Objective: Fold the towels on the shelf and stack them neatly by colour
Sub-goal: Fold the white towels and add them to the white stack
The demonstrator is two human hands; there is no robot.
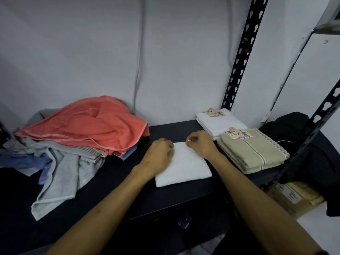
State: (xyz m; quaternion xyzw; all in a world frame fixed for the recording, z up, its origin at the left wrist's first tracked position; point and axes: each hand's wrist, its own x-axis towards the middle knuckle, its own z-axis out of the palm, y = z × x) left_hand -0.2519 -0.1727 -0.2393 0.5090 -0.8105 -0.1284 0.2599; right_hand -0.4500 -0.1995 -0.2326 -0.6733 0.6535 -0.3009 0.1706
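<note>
A folded white towel (pixel 185 167) lies flat in the middle of the dark shelf (pixel 114 190). My left hand (pixel 160 153) rests on its far left corner with fingers curled over the edge. My right hand (pixel 200 143) grips the far right corner, fingers curled. Behind, at the right, a folded white stack (pixel 219 121) with a paper label sits against the wall. A folded beige stack (pixel 252 153), also labelled, lies in front of it. On the left, a loose heap holds a coral towel (pixel 92 127), a grey towel (pixel 62 168) and a blue towel (pixel 24 157).
Black perforated shelf posts (pixel 241 57) rise at the right, with a second post (pixel 316 126) nearer. A black cloth (pixel 312 159) hangs beyond the beige stack. Cardboard boxes (pixel 294 196) sit on a lower level at the right. A grey cable (pixel 139 52) runs down the wall.
</note>
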